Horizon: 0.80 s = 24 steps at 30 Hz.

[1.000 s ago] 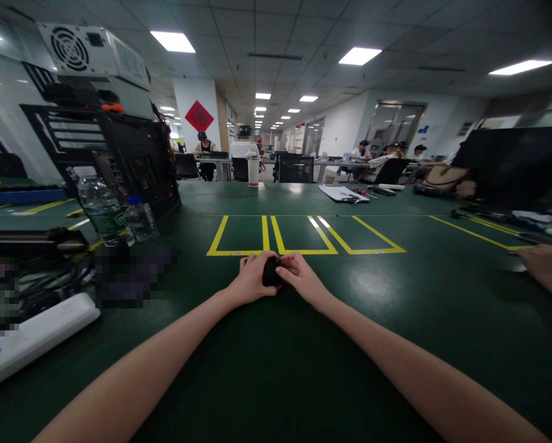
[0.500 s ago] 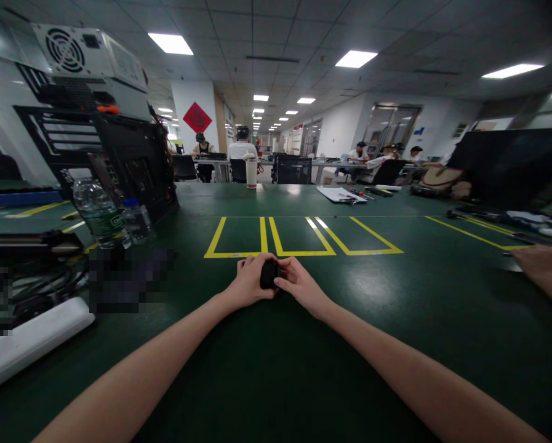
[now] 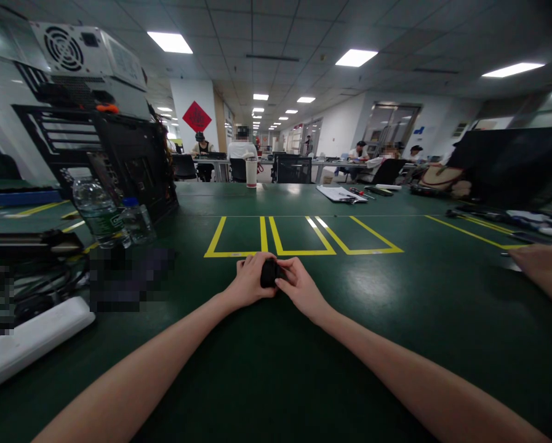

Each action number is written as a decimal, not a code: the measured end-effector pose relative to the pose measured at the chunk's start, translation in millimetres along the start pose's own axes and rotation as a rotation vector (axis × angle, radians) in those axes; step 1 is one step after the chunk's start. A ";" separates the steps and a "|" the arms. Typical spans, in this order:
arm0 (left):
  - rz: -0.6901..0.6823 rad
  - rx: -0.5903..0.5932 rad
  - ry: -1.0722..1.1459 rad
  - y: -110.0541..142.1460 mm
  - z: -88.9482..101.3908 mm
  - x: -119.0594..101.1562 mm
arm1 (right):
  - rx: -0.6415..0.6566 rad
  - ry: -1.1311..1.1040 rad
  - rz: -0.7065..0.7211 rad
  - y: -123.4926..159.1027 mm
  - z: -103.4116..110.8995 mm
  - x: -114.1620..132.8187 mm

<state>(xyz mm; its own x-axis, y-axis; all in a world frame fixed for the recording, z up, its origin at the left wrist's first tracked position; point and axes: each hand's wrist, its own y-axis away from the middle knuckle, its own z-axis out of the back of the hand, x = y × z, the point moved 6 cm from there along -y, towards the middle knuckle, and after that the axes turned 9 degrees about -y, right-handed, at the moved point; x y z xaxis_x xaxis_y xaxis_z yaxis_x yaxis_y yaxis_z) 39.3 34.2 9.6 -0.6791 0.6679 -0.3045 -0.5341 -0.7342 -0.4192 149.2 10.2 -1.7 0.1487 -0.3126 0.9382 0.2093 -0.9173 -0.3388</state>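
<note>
Both my hands meet on the green table [image 3: 396,320] just in front of the yellow taped boxes [image 3: 298,237]. Between them is a small black object [image 3: 269,273], too dark and too covered to name. My left hand [image 3: 249,282] curls round its left side. My right hand [image 3: 298,286] grips its right side, with fingers bent over the top. Both forearms stretch out from the bottom of the view.
Two water bottles [image 3: 99,212] and a black computer frame [image 3: 119,160] with a white power supply [image 3: 86,52] stand at the left. A white bar [image 3: 31,341] lies front left. Another person's hand [image 3: 543,271] rests at the right edge. A clipboard [image 3: 343,194] and cup [image 3: 251,171] sit farther back.
My hands and the black object stay in the same spot; the fingers shift slightly round it. The view has dropped and swung a little.
</note>
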 end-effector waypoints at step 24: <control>0.020 0.055 0.058 -1.3 -2.9 5.3 | -0.029 0.156 -0.112 -3.7 9.3 -7.4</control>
<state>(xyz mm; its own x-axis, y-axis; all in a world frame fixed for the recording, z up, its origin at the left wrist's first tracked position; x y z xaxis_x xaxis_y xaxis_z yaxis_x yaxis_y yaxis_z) 37.9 39.1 6.0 -0.6604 0.6577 -0.3624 -0.5485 -0.7520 -0.3655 156.3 18.2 -8.1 -0.0258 -0.2408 0.9702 0.1879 -0.9544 -0.2318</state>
